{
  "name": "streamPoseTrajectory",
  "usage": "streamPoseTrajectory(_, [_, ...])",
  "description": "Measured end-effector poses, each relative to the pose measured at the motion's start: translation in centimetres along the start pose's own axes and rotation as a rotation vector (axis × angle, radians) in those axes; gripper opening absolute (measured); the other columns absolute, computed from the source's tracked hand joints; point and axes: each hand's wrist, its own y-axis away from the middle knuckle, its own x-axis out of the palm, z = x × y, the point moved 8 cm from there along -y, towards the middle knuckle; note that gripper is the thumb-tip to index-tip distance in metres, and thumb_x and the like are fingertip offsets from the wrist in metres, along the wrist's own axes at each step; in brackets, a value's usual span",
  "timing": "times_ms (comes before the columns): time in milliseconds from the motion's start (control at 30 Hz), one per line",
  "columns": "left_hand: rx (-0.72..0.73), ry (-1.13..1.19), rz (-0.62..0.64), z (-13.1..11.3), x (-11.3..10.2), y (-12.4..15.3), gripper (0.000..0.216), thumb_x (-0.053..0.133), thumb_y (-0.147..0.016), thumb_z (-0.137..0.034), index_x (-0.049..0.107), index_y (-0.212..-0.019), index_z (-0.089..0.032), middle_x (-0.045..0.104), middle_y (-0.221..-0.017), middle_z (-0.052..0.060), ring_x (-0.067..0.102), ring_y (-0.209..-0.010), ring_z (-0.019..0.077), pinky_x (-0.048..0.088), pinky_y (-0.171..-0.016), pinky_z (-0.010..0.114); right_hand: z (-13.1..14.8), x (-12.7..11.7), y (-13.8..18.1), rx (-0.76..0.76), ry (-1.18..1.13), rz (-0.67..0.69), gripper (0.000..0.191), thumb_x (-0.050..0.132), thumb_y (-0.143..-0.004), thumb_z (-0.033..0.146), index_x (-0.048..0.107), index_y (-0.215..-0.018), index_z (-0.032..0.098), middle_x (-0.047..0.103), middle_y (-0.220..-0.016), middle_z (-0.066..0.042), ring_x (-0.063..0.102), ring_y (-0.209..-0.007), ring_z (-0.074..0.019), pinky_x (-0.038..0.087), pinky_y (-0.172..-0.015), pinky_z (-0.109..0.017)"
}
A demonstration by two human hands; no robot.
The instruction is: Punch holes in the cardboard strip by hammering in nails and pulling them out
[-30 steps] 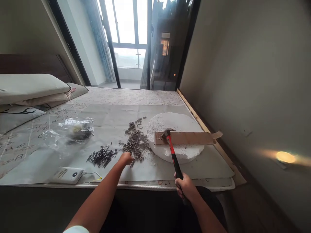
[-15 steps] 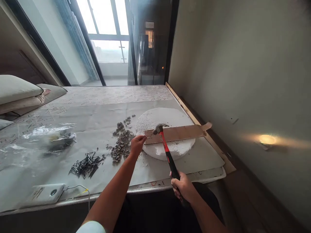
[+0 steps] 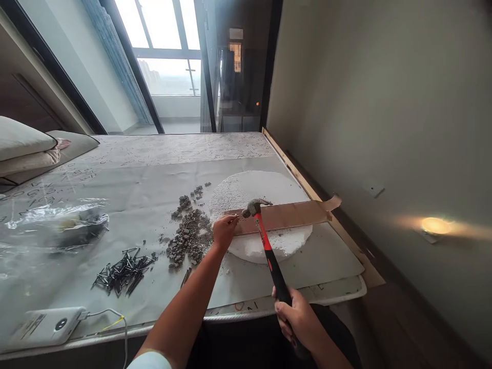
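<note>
My right hand (image 3: 295, 316) is wrapped round the black grip of a claw hammer (image 3: 264, 238) with a red and black handle. Its steel head is over a flat brown board (image 3: 295, 214), just right of my left fingertips. Finger and thumb of my left hand (image 3: 224, 231) pinch at the board's left end; what is between them is too small to make out. Beneath the board lies a round white foam-like disc (image 3: 265, 180), rough on its left side. Small grey rubble (image 3: 188, 238) is heaped left of my left hand.
A pile of dark nails (image 3: 125, 271) lies at left, near a clear plastic bag (image 3: 80, 225). At the front left edge sits a white power bank (image 3: 46, 328) with a cable. A wooden rail (image 3: 295, 164) and the wall bound the right side.
My left hand has moved slightly right, over the board's left end. The hammer head stays close to the fingertips. The whole view has shifted a little.
</note>
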Motion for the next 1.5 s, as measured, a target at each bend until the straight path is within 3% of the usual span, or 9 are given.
streamPoseTrajectory(400, [0.050, -0.128, -0.034, -0.3, 0.2, 0.3, 0.021, 0.054, -0.079, -0.033, 0.071, -0.079, -0.021, 0.069, -0.083, 0.002, 0.060, -0.075, 0.0135, 0.041, -0.067, 0.022, 0.3, 0.3, 0.4, -0.010, 0.087, 0.002, 0.022, 0.044, -0.069, 0.033, 0.037, -0.086, 0.021, 0.030, -0.035, 0.016, 0.024, -0.025, -0.0056, 0.022, -0.026, -0.015])
streamPoseTrajectory(667, [0.009, -0.164, 0.006, 0.2, 0.6, 0.7, 0.022, 0.052, -0.081, -0.034, 0.070, -0.084, -0.022, 0.070, -0.087, 0.004, 0.060, -0.081, 0.0155, 0.039, -0.068, 0.023, 4.6, -0.5, 2.5, -0.084, 0.327, -0.065, 0.019, 0.047, -0.071, 0.030, 0.046, -0.087, 0.020, 0.029, -0.038, 0.012, 0.027, -0.029, -0.0066, 0.024, -0.031, -0.018])
streamPoseTrajectory(867, [0.013, -0.167, 0.007, 0.5, 0.8, 1.0, 0.024, 0.051, -0.081, -0.034, 0.070, -0.086, -0.021, 0.069, -0.089, 0.005, 0.060, -0.081, 0.0160, 0.038, -0.069, 0.025, 6.3, 0.3, 2.3, -0.102, 0.472, -0.073, 0.004, 0.047, -0.070, 0.019, 0.049, -0.073, 0.020, 0.030, -0.039, 0.010, 0.029, -0.033, -0.0073, 0.023, -0.035, -0.021])
streamPoseTrajectory(1033, [0.038, -0.185, -0.003, 0.4, 0.8, 1.1, 0.023, 0.051, -0.082, -0.034, 0.070, -0.086, -0.021, 0.069, -0.087, 0.004, 0.059, -0.080, 0.0160, 0.037, -0.068, 0.025, 8.0, 0.6, 3.0, -0.162, 0.526, -0.089, 0.011, 0.044, -0.072, 0.017, 0.050, -0.081, 0.020, 0.028, -0.042, 0.010, 0.030, -0.034, -0.0079, 0.023, -0.037, -0.021])
streamPoseTrajectory(1233, [0.010, -0.228, 0.010, 0.3, 0.6, 1.2, 0.025, 0.050, -0.082, -0.035, 0.071, -0.082, -0.021, 0.069, -0.086, 0.004, 0.059, -0.078, 0.0165, 0.036, -0.063, 0.025, 6.5, 1.0, 2.4, -0.124, 0.502, -0.092, 0.006, 0.045, -0.068, 0.016, 0.048, -0.071, 0.020, 0.029, -0.041, 0.009, 0.028, -0.034, -0.0077, 0.022, -0.037, -0.021])
streamPoseTrajectory(1500, [0.021, -0.240, 0.008, 0.4, 0.7, 1.2, 0.023, 0.051, -0.080, -0.031, 0.071, -0.081, -0.021, 0.069, -0.085, 0.003, 0.059, -0.075, 0.0151, 0.036, -0.060, 0.023, 6.2, 1.4, 2.7, -0.067, 0.496, -0.034, 0.009, 0.042, -0.071, 0.016, 0.045, -0.079, 0.020, 0.024, -0.039, 0.012, 0.025, -0.031, -0.0067, 0.022, -0.037, -0.020])
